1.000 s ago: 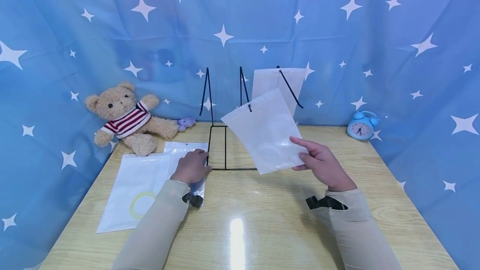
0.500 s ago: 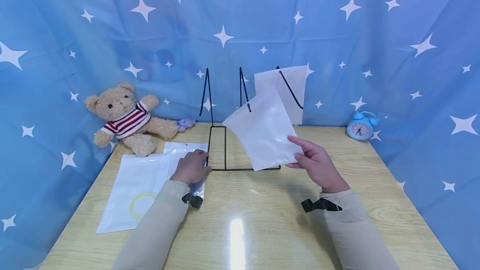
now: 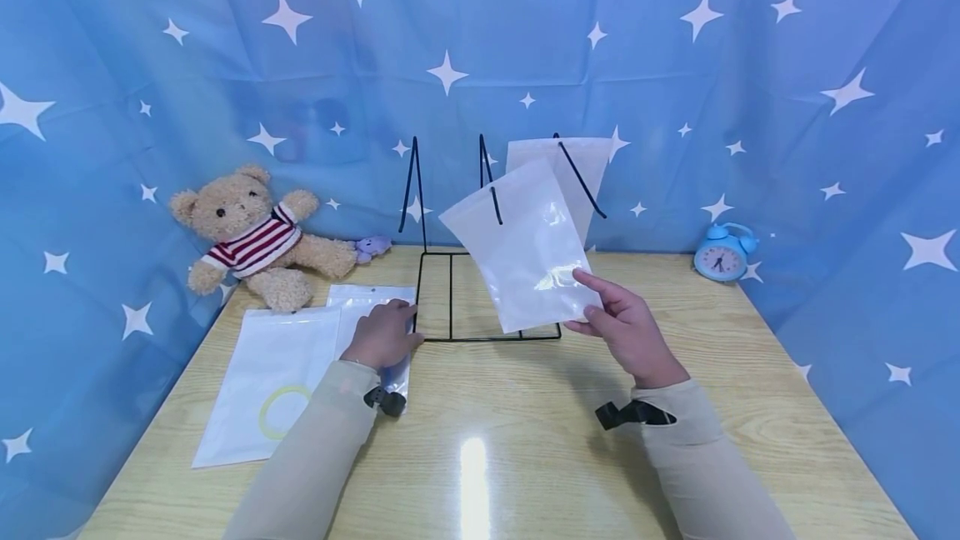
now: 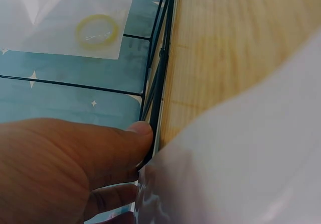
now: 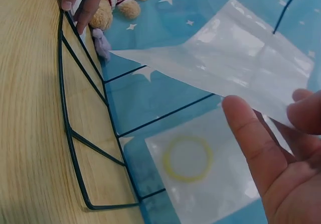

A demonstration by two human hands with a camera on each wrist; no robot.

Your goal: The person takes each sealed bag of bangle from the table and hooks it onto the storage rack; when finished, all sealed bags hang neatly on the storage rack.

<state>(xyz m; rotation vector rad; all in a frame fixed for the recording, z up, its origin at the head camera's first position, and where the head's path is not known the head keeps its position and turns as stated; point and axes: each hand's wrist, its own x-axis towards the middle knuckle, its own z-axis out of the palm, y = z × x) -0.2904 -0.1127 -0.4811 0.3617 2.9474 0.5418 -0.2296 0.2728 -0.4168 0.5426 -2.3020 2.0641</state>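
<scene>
One front bag (image 3: 525, 265), pinched at the corner

Nearest to me on the table (image 3: 540, 440) lies a white bag (image 3: 255, 382) marked by a yellow ring (image 3: 261, 413), and next to it a smaller bag (image 3: 360, 302), partly covered by the left hand (image 3: 382, 333). That hand grips the left side of the stand (image 3: 465, 341). The right hand (image 3: 628, 336) is the closer one to the front bag and holds its lower right corner between thumb and fingers, index stretched out by the edge. From that grip the bag lies up and to the left, its long axis slanting from the top edge down toward the hand. The middle hook (image 3: 496, 205) comes out in front of it near the top, so I'd judge it hangs there. It looks white, glossy and limp, a little bowed, with bright reflections. Behind it a back bag (image 3: 577, 194) hangs at the right hook (image 3: 588, 192). Farther off I see a bear (image 3: 251, 232) at left, a blue clock (image 3: 722, 257) at right, then a starry curtain (image 3: 330, 65)
</scene>
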